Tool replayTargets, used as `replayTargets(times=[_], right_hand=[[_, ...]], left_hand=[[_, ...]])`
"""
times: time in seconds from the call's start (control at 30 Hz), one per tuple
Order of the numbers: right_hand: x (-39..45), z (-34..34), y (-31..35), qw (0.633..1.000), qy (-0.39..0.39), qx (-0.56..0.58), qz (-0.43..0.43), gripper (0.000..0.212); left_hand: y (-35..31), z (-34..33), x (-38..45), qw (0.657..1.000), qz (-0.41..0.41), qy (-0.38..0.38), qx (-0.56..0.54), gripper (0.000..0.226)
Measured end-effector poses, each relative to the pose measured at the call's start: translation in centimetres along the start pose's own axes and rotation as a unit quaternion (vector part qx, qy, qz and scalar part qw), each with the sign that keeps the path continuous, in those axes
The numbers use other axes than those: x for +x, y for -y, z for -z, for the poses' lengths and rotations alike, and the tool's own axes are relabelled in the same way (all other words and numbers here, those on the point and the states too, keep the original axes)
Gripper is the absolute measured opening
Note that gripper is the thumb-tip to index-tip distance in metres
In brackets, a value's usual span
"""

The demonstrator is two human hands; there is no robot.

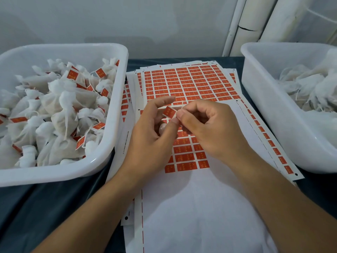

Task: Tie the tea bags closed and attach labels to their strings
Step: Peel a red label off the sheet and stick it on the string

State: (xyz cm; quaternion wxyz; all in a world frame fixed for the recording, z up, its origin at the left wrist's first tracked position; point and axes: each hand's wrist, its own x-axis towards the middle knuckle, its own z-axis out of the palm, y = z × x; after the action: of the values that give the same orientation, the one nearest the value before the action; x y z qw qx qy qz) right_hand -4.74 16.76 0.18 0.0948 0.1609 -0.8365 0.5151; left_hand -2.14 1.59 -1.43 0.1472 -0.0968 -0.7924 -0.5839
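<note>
I pinch a small red label (169, 112) and a thin white string (180, 106) between my two hands above the sticker sheets. My right hand (206, 128) curls, thumb and forefinger nipping the string. My left hand (151, 130) pinches beside it, forefinger raised; a white tea bag (162, 127) peeks out under it. The label's pale print is too small to read. The sheets (191, 83) lie stacked on the dark counter (54, 207), between the left tub (102, 161) of labelled bags and the right tub (264, 99) of unlabelled ones.
</note>
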Motion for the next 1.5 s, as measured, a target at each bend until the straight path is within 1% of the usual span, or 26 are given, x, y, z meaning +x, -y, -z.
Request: replayTargets(times=[0.1, 0.23, 0.4, 0.5, 0.57, 0.63, 0.73, 0.77, 0.83, 0.9, 1.03, 1.1, 1.23, 1.37, 1.43, 1.5], right_hand=[[-0.1, 0.0, 0.2, 0.999, -0.021, -0.025, 0.024, 0.008], [-0.2, 0.0, 0.3, 0.997, -0.053, -0.03, 0.037, 0.007], [-0.2, 0.1, 0.4, 0.996, -0.08, -0.009, 0.038, 0.006], [-0.1, 0.2, 0.3, 0.997, -0.073, 0.001, 0.026, 0.007], [0.0, 0.2, 0.2, 0.998, -0.06, 0.009, 0.014, 0.01], [0.0, 0.1, 0.2, 0.999, -0.05, 0.019, 0.001, 0.011], [0.0, 0.0, 0.2, 0.998, -0.044, 0.042, -0.011, 0.009], [0.0, -0.1, 0.3, 0.998, -0.043, 0.049, -0.014, 0.008], [-0.1, -0.1, 0.3, 0.997, -0.039, 0.06, -0.017, 0.009], [-0.1, 0.0, 0.4, 0.997, -0.036, 0.059, -0.016, 0.011], [-0.1, 0.2, 0.4, 0.999, -0.027, 0.038, -0.006, 0.017], [-0.1, 0.3, 0.3, 1.0, -0.021, 0.023, -0.001, 0.018], [0.0, 0.5, 0.2, 1.0, -0.007, -0.015, 0.007, 0.018], [0.3, 0.8, -0.2, 0.997, -0.004, -0.071, 0.004, 0.019], [0.4, 1.0, -0.4, 0.996, 0.002, -0.085, -0.006, 0.025], [0.5, 1.1, -0.5, 0.998, 0.027, -0.06, -0.016, 0.034]], left_hand=[[-0.1, 0.0, -0.3, 0.999, 0.004, 0.01, 0.033, 0.04], [-0.4, 0.0, -0.1, 0.999, -0.007, -0.005, 0.051, 0.046], [-0.4, -0.2, -0.3, 0.999, -0.012, -0.013, 0.036, 0.045], [-0.5, -0.3, -0.4, 0.999, -0.02, -0.017, 0.035, 0.04], [-0.6, -0.4, -0.5, 0.998, -0.032, -0.039, 0.04, 0.037], [-0.6, -0.4, -0.4, 0.994, -0.053, -0.077, 0.049, 0.034], [-0.3, -0.5, -0.1, 0.981, -0.105, -0.12, 0.114, 0.026], [-0.1, -0.6, -0.1, 0.977, -0.109, -0.127, 0.132, 0.021], [0.2, -0.7, -0.1, 0.976, -0.099, -0.135, 0.142, 0.014], [0.3, -0.7, 0.0, 0.977, -0.089, -0.137, 0.14, 0.012], [0.3, -0.4, -0.1, 0.978, -0.073, -0.139, 0.137, 0.017], [0.2, -0.3, -0.1, 0.978, -0.058, -0.138, 0.143, 0.018], [0.3, -0.2, 0.2, 0.978, -0.05, -0.136, 0.153, 0.008], [0.4, -0.3, 0.1, 0.978, -0.042, -0.126, 0.163, 0.006], [0.4, -0.3, 0.1, 0.98, -0.032, -0.124, 0.151, 0.006], [0.2, -0.3, 0.3, 0.984, -0.028, -0.109, 0.135, 0.007]])
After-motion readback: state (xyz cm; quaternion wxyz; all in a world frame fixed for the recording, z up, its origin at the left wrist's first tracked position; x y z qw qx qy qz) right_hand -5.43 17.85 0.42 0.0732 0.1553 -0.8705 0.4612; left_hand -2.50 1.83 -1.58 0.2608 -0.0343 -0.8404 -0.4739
